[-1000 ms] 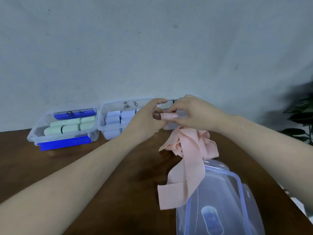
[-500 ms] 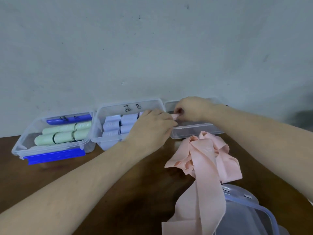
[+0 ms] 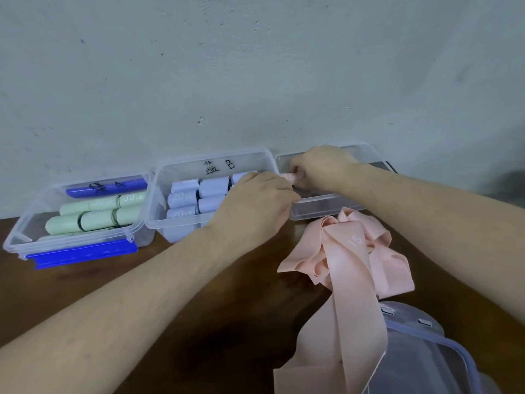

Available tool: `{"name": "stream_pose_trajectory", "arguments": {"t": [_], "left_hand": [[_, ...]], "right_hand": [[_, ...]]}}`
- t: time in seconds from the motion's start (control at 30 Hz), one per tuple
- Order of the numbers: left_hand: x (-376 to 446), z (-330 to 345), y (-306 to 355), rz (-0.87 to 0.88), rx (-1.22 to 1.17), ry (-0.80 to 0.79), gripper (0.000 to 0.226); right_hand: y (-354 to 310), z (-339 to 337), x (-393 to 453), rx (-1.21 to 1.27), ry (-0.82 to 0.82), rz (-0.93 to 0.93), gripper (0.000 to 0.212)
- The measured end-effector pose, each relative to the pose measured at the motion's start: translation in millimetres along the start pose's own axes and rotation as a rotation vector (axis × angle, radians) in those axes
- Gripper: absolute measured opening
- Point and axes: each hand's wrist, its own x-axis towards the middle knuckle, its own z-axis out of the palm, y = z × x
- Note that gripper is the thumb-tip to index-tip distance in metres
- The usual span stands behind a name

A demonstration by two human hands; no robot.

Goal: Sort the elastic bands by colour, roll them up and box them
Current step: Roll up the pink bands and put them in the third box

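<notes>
Three clear boxes stand against the wall. The left box (image 3: 17,234) holds green rolls (image 3: 93,214). The middle box (image 3: 159,223), marked B, holds pale blue rolls (image 3: 211,187). Over the right box (image 3: 318,213) my right hand (image 3: 321,169) grips a rolled pink band (image 3: 288,176). My left hand (image 3: 255,206) is closed beside that roll at the box's left rim; whether it touches the roll is hidden. A pile of loose pink bands (image 3: 349,263) lies on the table in front of the right box.
A blue lid (image 3: 82,254) leans at the front of the left box. A clear lid with a blue rim (image 3: 426,354) lies at the near right, with a pink band draped over its edge. The brown table (image 3: 199,308) runs to a grey wall.
Both hands carried the pink roll away from me, from above the table to over the right box. My view came closer to the boxes.
</notes>
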Motion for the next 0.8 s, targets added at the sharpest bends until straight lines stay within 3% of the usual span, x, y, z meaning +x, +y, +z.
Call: {"name": "stream_pose_trajectory", "arguments": {"t": [0.3, 0.43, 0.6, 0.67, 0.8], "left_hand": [[-6, -13, 11, -0.077, -0.044, 0.040, 0.025], [-16, -18, 26, -0.111, -0.102, 0.066, 0.019], [-25, -29, 59, -0.337, -0.366, -0.135, 0.012], [-28, -30, 72, -0.404, -0.381, -0.212, 0.021], [-34, -27, 87, -0.441, -0.447, -0.291, 0.021]], "right_hand": [[4, -14, -15, 0.089, 0.020, 0.017, 0.040], [10, -23, -37, 0.143, 0.080, 0.049, 0.030], [14, -31, -79, 0.215, 0.223, 0.058, 0.019], [16, -33, -100, 0.233, 0.240, 0.006, 0.016], [11, -33, -143, 0.234, 0.178, -0.084, 0.035]]}}
